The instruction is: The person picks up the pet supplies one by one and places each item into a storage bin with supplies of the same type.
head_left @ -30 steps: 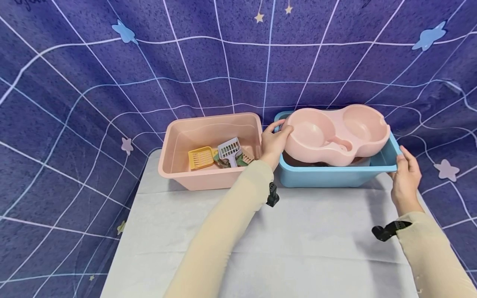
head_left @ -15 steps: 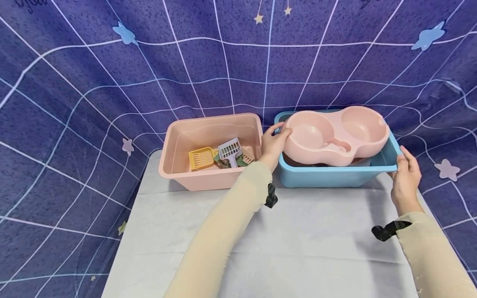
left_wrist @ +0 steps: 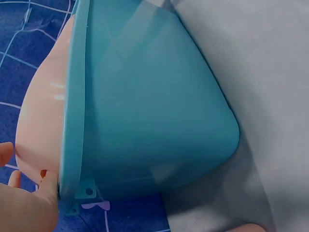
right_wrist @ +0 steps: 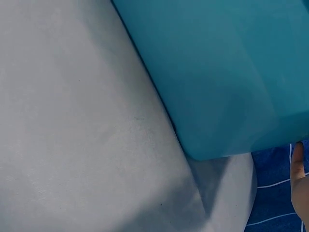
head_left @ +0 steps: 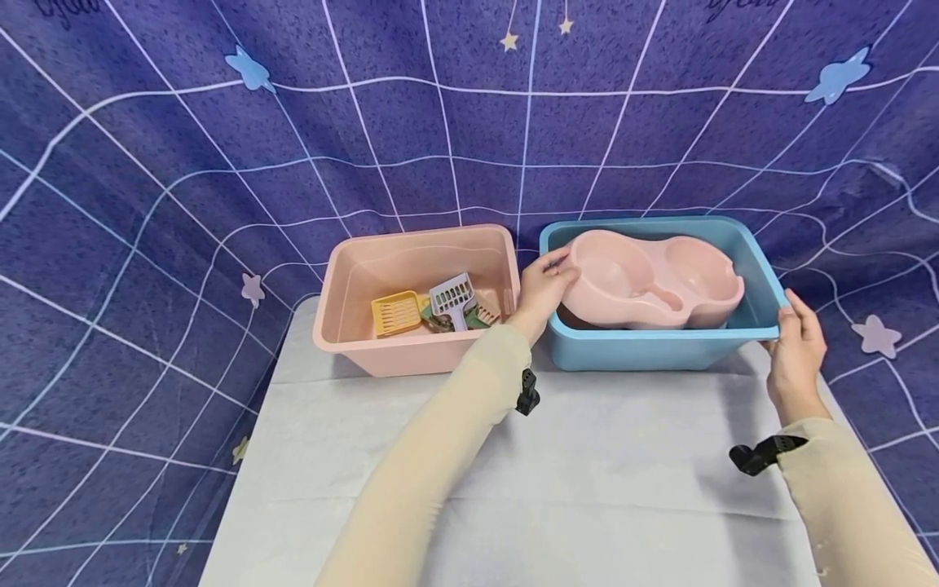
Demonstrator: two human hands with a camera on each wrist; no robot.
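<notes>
A pink double pet bowl (head_left: 663, 273) lies in the blue bin (head_left: 645, 350), its left end higher and overlapping the bin's left rim. My left hand (head_left: 541, 287) grips that left end, thumb on the near side. In the left wrist view, the pink bowl (left_wrist: 43, 111) bulges above the rim of the blue bin (left_wrist: 154, 96), beside the left hand (left_wrist: 29, 205). My right hand (head_left: 798, 355) holds the bin's right rim near its front corner. Only part of the right hand (right_wrist: 299, 193) shows in the right wrist view. Whatever lies under the bowl is hidden.
Left of the blue bin stands a pink bin (head_left: 411, 359). Inside are a yellow slotted scoop (head_left: 396, 313), a lilac slotted scoop (head_left: 452, 297) and some green and brown pieces. Both bins stand on a white-covered table (head_left: 616, 456), against a blue star-patterned curtain (head_left: 469, 122).
The pink double bowl has sunk deeper into the blue bin and slid a little left, with my left hand still on its end. My right hand has stayed at the bin's rim.
</notes>
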